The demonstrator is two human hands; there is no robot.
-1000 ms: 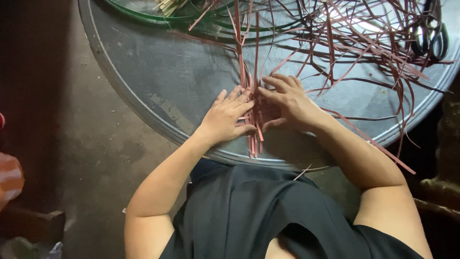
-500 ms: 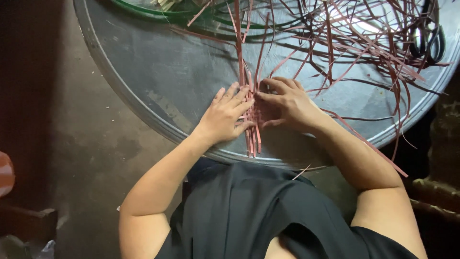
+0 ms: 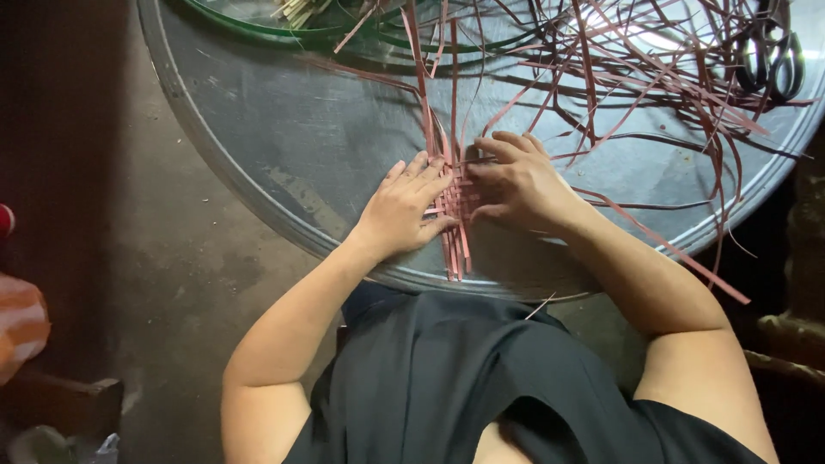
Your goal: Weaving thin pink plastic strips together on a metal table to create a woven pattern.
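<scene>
round metal table [image 3: 284,129], grey and scuffed, filled the upper view; its near rim curved from 9 o'clock round to 3 o'clock. loose pink strips [image 3: 653,77] lay tangled across it from 12 to 3 o'clock, some trailing over the rim. green hoop [image 3: 258,26] sat at 11 o'clock, partly cut off by the frame. dark scissors [image 3: 773,60] lay at 2 o'clock among the strips. small woven patch [image 3: 457,210] of pink strips lay near the rim at centre, its ends pointing to 6 o'clock. left hand [image 3: 404,210] lay flat on the patch's 9 o'clock side, fingers stretched out and pressing, gripping nothing. right hand [image 3: 516,185] sat at its 3 o'clock side, fingers curled, pinching a strip at the patch's upper edge.
</scene>
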